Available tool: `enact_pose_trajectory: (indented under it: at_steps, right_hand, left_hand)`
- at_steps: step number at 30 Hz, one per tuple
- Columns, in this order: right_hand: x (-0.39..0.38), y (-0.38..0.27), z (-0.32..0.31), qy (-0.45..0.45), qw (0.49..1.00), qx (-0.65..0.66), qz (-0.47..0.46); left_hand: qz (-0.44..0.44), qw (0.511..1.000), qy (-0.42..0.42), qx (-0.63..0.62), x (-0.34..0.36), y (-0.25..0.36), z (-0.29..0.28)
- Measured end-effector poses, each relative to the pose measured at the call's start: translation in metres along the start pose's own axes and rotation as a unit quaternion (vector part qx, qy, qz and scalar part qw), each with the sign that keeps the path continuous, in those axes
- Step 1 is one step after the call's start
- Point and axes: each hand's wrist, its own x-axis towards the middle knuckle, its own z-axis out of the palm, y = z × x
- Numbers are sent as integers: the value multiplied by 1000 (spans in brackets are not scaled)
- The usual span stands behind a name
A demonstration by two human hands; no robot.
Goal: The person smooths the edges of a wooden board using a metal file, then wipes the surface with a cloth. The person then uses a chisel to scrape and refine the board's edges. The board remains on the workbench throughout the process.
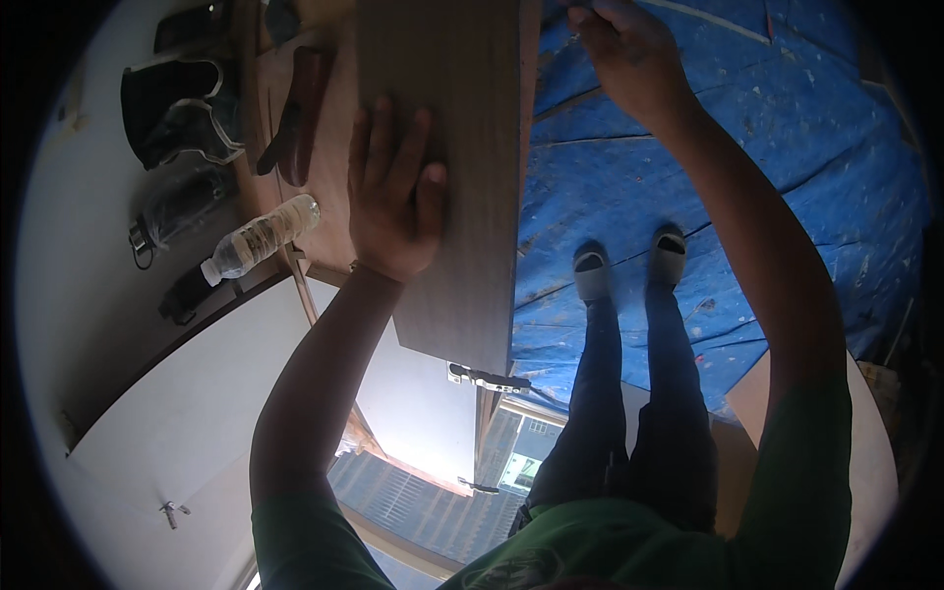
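My left hand (393,197) lies flat with its fingers spread on a long brown wooden board (462,256). The hand sits near the board's left edge, the thumb pointing away along the surface. Off the board's right side, at the top of the view, is my right hand (629,54). Its fingers are curled together close to the picture's edge; what they hold, if anything, I cannot make out. Left of my left hand, a long dark reddish-brown object (307,118) rests on a lighter wooden surface (334,147). A clear plastic bottle (261,239) is beside it.
Black fabric gear (182,113) and a dark bottle (172,211) are at the far left. A metal hinge (489,379) sits by the board's near end. Blue tarp (787,197) covers the floor under my slippered feet (592,273). A white panel (206,393) stands lower left.
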Motion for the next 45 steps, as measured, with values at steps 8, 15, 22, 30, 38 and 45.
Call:
enact_pose_trajectory:
  at_steps: [8, 15, 22, 30, 38, 45]
  right_hand:
    - [53, 12, 27, 82, 977, 179, -75]
    - [-137, 11, 66, -20, 960, 128, -248]
    - [-64, 12, 39, 63, 979, 125, -147]
    - [-48, 17, 40, 67, 962, 110, -239]
    - [-285, 0, 73, -241, 913, 111, -309]
    - [-175, 17, 59, 5, 980, 141, -138]
  left_hand:
    - [3, 1000, -6, 3, -1, -1, 0]
    - [4, 1000, -8, -6, 2, 1, 1]
    - [7, 1000, -9, 2, 0, -1, 0]
    - [15, 1000, -1, -3, 1, -3, 2]
    - [31, 999, 14, 4, -3, -5, 9]
    - [52, 998, 35, 9, -3, -5, 7]
